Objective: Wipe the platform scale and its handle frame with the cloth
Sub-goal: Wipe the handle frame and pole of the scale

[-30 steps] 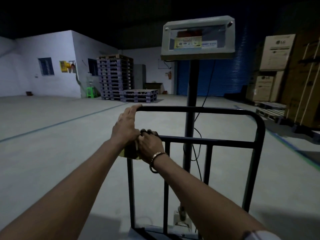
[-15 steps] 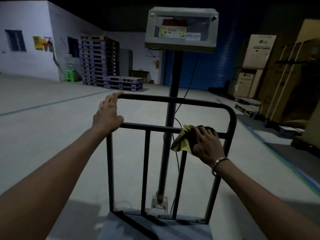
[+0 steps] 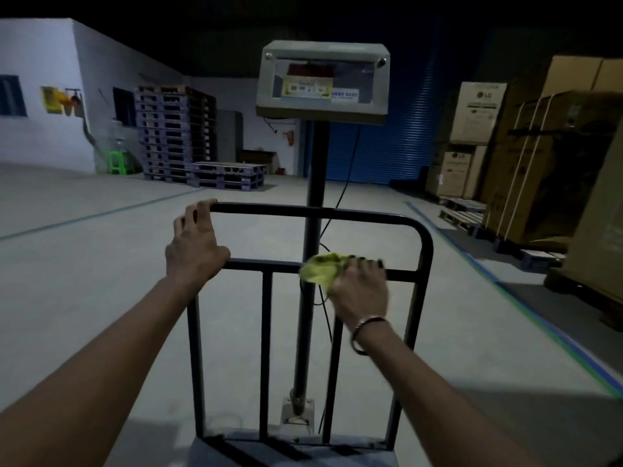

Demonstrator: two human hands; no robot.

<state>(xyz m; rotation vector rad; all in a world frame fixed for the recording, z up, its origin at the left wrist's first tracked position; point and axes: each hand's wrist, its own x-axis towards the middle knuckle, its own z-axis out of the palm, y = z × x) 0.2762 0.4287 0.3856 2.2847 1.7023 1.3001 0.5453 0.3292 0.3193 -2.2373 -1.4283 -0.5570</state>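
Observation:
The platform scale stands right in front of me, with its grey platform (image 3: 293, 455) at the bottom edge and its display box (image 3: 322, 82) on a dark pole. A black handle frame (image 3: 418, 251) rises from the platform. My left hand (image 3: 194, 246) grips the frame's upper left corner, thumb on the middle crossbar. My right hand (image 3: 360, 286) presses a yellow cloth (image 3: 320, 273) onto the middle crossbar, right of the pole.
Bare concrete floor surrounds the scale. Stacked purple pallets (image 3: 168, 133) and a green stool (image 3: 118, 161) stand far left. Large cardboard boxes (image 3: 539, 156) on pallets line the right side, behind a blue floor line. A black cable (image 3: 347, 170) hangs from the display.
My right hand slid the cloth along the middle crossbar from the left end to the right, then back a little toward the pole. My left hand stayed on the frame's left corner.

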